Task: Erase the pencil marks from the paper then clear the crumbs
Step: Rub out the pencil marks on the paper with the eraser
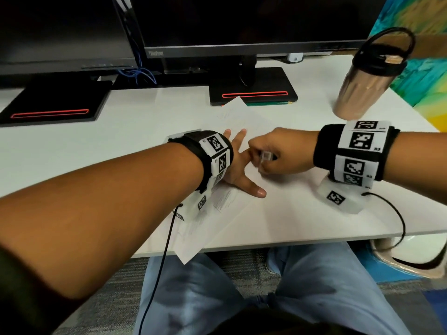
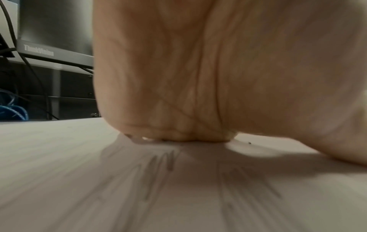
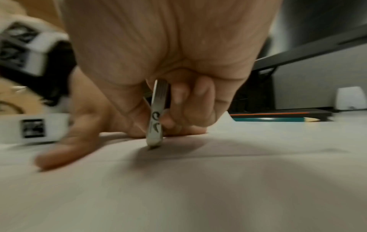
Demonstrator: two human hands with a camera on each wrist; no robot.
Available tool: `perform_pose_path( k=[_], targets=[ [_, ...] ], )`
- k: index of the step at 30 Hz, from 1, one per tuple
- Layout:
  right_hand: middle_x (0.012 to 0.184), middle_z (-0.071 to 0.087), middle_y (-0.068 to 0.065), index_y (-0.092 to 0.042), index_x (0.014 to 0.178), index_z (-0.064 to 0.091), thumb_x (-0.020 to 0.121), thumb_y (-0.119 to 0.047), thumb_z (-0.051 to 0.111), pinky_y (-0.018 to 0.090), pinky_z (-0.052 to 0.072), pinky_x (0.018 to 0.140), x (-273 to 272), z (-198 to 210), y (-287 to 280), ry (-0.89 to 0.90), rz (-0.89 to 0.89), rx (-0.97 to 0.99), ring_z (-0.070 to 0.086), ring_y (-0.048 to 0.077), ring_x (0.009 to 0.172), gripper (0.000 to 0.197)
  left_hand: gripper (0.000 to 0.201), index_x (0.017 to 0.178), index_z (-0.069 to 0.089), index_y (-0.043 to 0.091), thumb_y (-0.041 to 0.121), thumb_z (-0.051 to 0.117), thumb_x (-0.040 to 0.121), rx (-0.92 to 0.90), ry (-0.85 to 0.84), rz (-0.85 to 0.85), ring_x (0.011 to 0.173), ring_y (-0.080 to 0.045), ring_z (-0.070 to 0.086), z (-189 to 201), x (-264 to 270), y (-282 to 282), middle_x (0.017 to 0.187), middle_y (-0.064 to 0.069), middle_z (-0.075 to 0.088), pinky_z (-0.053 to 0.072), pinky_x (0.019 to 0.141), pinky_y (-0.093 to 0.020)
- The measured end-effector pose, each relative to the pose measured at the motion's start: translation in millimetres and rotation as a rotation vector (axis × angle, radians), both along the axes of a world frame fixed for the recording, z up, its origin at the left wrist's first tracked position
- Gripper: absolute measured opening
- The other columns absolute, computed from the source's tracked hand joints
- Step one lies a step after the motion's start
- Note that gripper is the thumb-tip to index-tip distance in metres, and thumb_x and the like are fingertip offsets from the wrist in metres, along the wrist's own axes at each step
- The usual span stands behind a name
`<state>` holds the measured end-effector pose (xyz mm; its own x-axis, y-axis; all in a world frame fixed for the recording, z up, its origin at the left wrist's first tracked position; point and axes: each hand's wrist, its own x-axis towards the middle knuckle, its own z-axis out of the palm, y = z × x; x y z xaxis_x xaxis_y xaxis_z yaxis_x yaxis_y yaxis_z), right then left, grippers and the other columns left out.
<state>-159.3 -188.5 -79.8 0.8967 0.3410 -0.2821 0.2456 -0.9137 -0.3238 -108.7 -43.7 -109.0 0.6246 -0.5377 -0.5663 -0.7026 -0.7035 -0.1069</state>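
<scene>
1. Pinching the eraser (image 3: pixel 155 116) between thumb and curled fingers, the right hand (image 1: pixel 280 152) makes the working grip; the eraser stands nearly upright on its lower edge, touching the paper (image 3: pixel 178 188).
2. Just beside that grip, toward the person's left, the left hand (image 1: pixel 238 165) lies flat on the same sheet, fingers straight and spread, thumb (image 1: pixel 254 188) pointing toward the near edge; it holds nothing and only presses down.
3. Under and near the left palm, the left wrist view shows pencil marks (image 2: pixel 168 161) unerased, so the erasing step looks to be underway, not finished. A dark speck (image 2: pixel 249 143) by the palm may be a crumb; too small to be sure.
4. To do this step well, I would keep strokes short and directed away from the pressing hand, so the sheet stays taut rather than buckling.
5. Pressure should be firm but even; the thin edge in contact could crease or tear paper if dug in.
6. The pressing hand probably needs to shift so the marks beneath it can be reached.
7. Farther out from the grip, a green pencil (image 1: pixel 268 103) lies against the monitor base (image 1: pixel 254 93), and a metal tumbler (image 1: pixel 362 85) stands on the worktop (image 1: pixel 302 213) beyond the right wrist; wide strokes should stay clear of it.
8. One corner of the sheet overhangs the near worktop edge, so crumbs are better swept inward later.
</scene>
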Motion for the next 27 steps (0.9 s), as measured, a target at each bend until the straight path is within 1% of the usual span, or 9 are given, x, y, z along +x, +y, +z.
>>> perform_pose_path(
  k=[2, 4, 6, 8, 13, 17, 20, 23, 27],
  targets=[
    [0.080, 0.065, -0.014, -0.017, 0.089, 0.060, 0.084, -0.017, 0.067, 0.021, 0.046, 0.067, -1, 0, 1, 0.046, 0.005, 0.017, 0.059, 0.002, 0.075, 0.009, 0.117, 0.155, -0.010, 0.044, 0.093, 0.047, 0.066, -0.002, 0.008, 0.003, 0.147, -0.041, -0.024, 0, -1, 0, 0.158, -0.009, -0.036, -0.002, 0.116, -0.063],
    [0.084, 0.069, -0.012, -0.017, 0.088, 0.061, 0.083, -0.017, 0.067, 0.026, 0.049, 0.071, 1, 3, -4, 0.031, -0.055, 0.031, 0.062, 0.008, 0.081, 0.008, 0.122, 0.152, -0.018, 0.045, 0.095, 0.047, 0.062, -0.028, 0.006, 0.002, 0.147, -0.041, -0.023, -2, 0, 0, 0.159, -0.008, -0.034, 0.000, 0.116, -0.065],
    [0.083, 0.066, -0.011, -0.018, 0.088, 0.060, 0.084, -0.018, 0.065, 0.024, 0.046, 0.066, 2, 2, -5, 0.000, -0.055, 0.011, 0.059, 0.009, 0.077, 0.007, 0.123, 0.151, -0.020, 0.045, 0.096, 0.047, 0.061, -0.027, 0.001, 0.001, 0.147, -0.041, -0.023, -3, 2, 1, 0.159, -0.008, -0.034, 0.000, 0.116, -0.065],
    [0.078, 0.062, -0.013, -0.019, 0.089, 0.059, 0.084, -0.018, 0.065, 0.020, 0.041, 0.061, -1, 0, 0, 0.029, 0.004, -0.002, 0.055, 0.002, 0.071, 0.007, 0.119, 0.154, -0.013, 0.044, 0.095, 0.047, 0.064, -0.005, 0.009, -0.001, 0.147, -0.040, -0.025, -2, 2, 1, 0.158, -0.008, -0.036, -0.002, 0.117, -0.063],
    [0.084, 0.067, -0.009, -0.018, 0.088, 0.060, 0.083, -0.017, 0.065, 0.030, 0.051, 0.072, 1, 2, -5, 0.016, -0.058, 0.013, 0.062, 0.011, 0.082, 0.007, 0.125, 0.151, -0.021, 0.045, 0.097, 0.046, 0.059, -0.026, 0.004, 0.004, 0.147, -0.041, -0.024, -4, 3, 0, 0.159, -0.007, -0.035, 0.000, 0.116, -0.065],
    [0.078, 0.065, -0.013, -0.017, 0.088, 0.061, 0.083, -0.017, 0.067, 0.021, 0.045, 0.064, -1, 1, -3, 0.072, -0.048, 0.043, 0.059, 0.002, 0.073, 0.007, 0.123, 0.153, -0.017, 0.043, 0.096, 0.047, 0.061, -0.016, 0.015, 0.010, 0.147, -0.041, -0.025, -4, 2, 0, 0.158, -0.008, -0.036, -0.002, 0.116, -0.063],
    [0.083, 0.067, -0.011, -0.018, 0.087, 0.062, 0.082, -0.018, 0.067, 0.029, 0.051, 0.071, 1, 0, -7, 0.017, -0.085, 0.042, 0.062, 0.010, 0.080, 0.008, 0.127, 0.149, -0.024, 0.046, 0.097, 0.047, 0.058, -0.038, 0.012, 0.011, 0.147, -0.042, -0.024, -5, 4, 0, 0.159, -0.007, -0.036, -0.002, 0.116, -0.064],
    [0.077, 0.064, -0.014, -0.019, 0.086, 0.061, 0.082, -0.018, 0.068, 0.023, 0.047, 0.066, -1, -1, -4, 0.072, -0.036, 0.039, 0.058, 0.002, 0.071, 0.008, 0.123, 0.153, -0.018, 0.043, 0.095, 0.047, 0.062, -0.007, 0.015, 0.014, 0.147, -0.040, -0.026, -3, 2, 1, 0.158, -0.008, -0.037, -0.002, 0.116, -0.063],
    [0.081, 0.068, -0.013, -0.018, 0.086, 0.062, 0.082, -0.017, 0.068, 0.030, 0.052, 0.074, 1, 1, -9, 0.034, -0.081, 0.061, 0.063, 0.007, 0.081, 0.007, 0.126, 0.149, -0.025, 0.046, 0.096, 0.048, 0.059, -0.034, 0.022, 0.014, 0.147, -0.040, -0.025, -3, 3, 0, 0.158, -0.006, -0.036, -0.002, 0.116, -0.065]
  ],
)
